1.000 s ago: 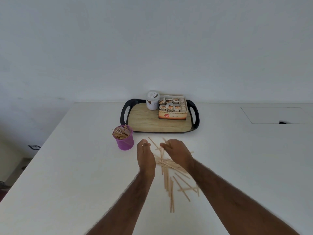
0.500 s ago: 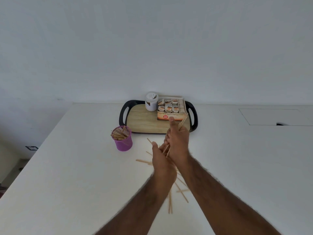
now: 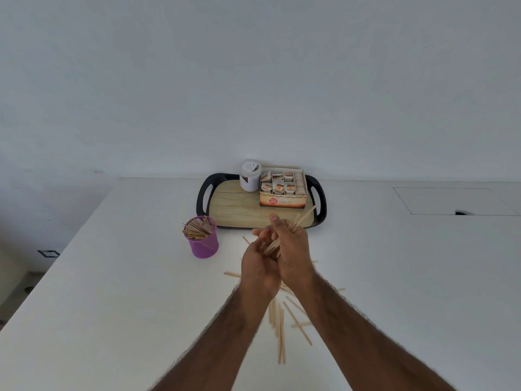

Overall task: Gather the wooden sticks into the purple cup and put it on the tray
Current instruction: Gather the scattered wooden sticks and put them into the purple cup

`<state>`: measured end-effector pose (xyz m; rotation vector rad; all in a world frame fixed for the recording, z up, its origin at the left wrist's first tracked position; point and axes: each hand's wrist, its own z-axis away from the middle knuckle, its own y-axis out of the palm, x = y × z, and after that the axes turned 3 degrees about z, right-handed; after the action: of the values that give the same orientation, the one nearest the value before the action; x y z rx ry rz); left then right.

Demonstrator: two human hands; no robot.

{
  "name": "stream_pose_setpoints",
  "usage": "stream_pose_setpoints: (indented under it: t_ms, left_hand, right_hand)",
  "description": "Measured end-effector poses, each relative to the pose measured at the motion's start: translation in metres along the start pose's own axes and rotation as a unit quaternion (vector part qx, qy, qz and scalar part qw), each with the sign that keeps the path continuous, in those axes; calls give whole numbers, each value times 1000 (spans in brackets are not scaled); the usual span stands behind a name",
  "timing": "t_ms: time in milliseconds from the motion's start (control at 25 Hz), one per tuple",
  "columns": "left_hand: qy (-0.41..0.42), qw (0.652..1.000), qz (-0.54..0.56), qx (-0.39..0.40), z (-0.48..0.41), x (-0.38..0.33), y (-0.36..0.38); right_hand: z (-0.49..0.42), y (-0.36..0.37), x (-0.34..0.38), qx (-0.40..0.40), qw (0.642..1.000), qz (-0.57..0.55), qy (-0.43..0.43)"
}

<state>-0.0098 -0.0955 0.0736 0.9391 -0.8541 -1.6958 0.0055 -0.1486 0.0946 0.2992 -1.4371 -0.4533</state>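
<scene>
We see the cup [image 3: 203, 244], already holding sticks, on the table [image 3: 112, 277] off the tray's [image 3: 203, 199] front-left corner. To its right, our left hand [image 3: 258, 268] lies loosely open against a bundle [image 3: 272, 246] that our right hand [image 3: 294, 249] grips; loose sticks [image 3: 280, 328] lie beneath both wrists.

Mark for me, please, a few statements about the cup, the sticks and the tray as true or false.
1. The purple cup stands on the tray. False: it stands on the table, beside the tray's near left corner.
2. The right hand grips a bundle of sticks. True.
3. No sticks are left on the table. False: loose sticks lie under the forearms.
4. A white jar and an open box stand on the tray. True.
5. The cup is empty. False: sticks already fill it.
</scene>
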Motion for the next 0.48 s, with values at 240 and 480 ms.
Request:
stream_pose_setpoints:
  t_ms: [240,480]
  left_hand:
    - [-21,999,-31,-5,1,-2,-5]
    - [-47,998,6,52,3,-3,-2]
  right_hand:
    - [-3,-4,5,4,999,46,-19]
    - [4,1,-10,-18,974,216,-65]
